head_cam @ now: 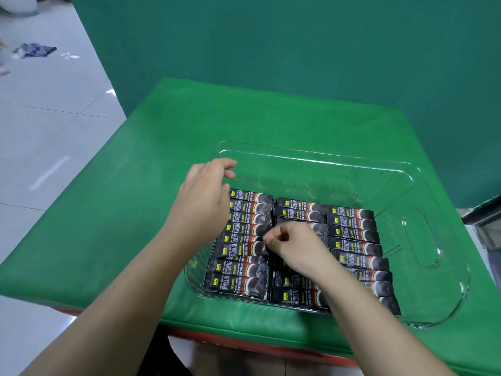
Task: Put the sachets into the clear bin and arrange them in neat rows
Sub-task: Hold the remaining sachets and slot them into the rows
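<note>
Covering the table under both forearms is a smooth green cloth (141, 213) with soft, padded-looking edges; a red strip shows along its near edge below the wrists. Beyond the hands a darker green backdrop (271, 50) hangs flat. Off to the left of the left arm lies a pale, glossy tiled floor (48, 118), with a crumpled bluish rag (34, 50) far out on it. The clear bin (423, 185) sits on the cloth directly beneath both hands: transparent rigid plastic, rounded corners, an oblong handle cut-out in the wall to the right of the right hand. Its far half, beyond the fingertips, shows bare plastic floor. The sachets (352, 245) lie flat inside the near half, in three side-by-side columns: slim, dark, glossy sticks with a yellow mark and white lettering, each laid crosswise. One column runs under the left hand, one under the right hand, one to the right of the right wrist. The left hand (203, 204) hovers over the left column's far end, fingers loosely curved and spread, gripping nothing. The right hand (292, 245) has its fingers curled, tips pinching at a sachet edge where the left and middle columns meet.
</note>
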{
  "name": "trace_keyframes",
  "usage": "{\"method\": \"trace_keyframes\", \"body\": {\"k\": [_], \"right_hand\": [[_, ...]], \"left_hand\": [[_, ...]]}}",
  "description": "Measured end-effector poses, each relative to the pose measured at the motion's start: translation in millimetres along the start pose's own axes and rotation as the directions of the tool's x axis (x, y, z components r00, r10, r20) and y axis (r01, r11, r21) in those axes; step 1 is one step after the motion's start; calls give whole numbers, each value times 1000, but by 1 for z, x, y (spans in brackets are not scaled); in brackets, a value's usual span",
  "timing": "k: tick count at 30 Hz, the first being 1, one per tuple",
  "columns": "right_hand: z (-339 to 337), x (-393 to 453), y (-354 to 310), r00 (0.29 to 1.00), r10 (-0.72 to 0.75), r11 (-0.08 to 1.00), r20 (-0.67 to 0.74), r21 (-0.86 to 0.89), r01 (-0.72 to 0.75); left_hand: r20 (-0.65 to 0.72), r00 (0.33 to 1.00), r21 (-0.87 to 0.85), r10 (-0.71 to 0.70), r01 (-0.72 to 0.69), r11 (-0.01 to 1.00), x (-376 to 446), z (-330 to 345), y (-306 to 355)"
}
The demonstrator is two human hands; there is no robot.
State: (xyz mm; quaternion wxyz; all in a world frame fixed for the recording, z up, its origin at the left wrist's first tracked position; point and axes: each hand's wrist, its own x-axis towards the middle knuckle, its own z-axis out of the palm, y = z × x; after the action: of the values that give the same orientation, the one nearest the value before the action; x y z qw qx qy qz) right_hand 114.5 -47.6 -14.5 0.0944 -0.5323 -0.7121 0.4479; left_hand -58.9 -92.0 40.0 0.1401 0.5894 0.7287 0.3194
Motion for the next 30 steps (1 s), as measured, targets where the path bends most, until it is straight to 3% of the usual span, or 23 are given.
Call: {"method": "trace_keyframes", "body": {"k": [4,7,12,21,30], "right_hand": [[6,-7,-3,998,-42,978,-45,-205,32],[10,-9,-4,983,-159,915,-93,-388,112],[28,-5,2,941,-339,781,6,-555,285],[27,-5,2,923,-385,782,-11,-535,320],[-11,-30,21,942,-305,827,-136,-529,191]], "left_hand": [[-5,1000,-3,2,-2,1000,1,2,-1],[-3,1000,2,4,-4,1000,1,2,-2],[-11,1000,2,15,-15,1000,1,3,-2],[-16,1000,6,24,-24,1000,0,1,-1],[-3,999,99,39,-39,994,-4,-2,4]]}}
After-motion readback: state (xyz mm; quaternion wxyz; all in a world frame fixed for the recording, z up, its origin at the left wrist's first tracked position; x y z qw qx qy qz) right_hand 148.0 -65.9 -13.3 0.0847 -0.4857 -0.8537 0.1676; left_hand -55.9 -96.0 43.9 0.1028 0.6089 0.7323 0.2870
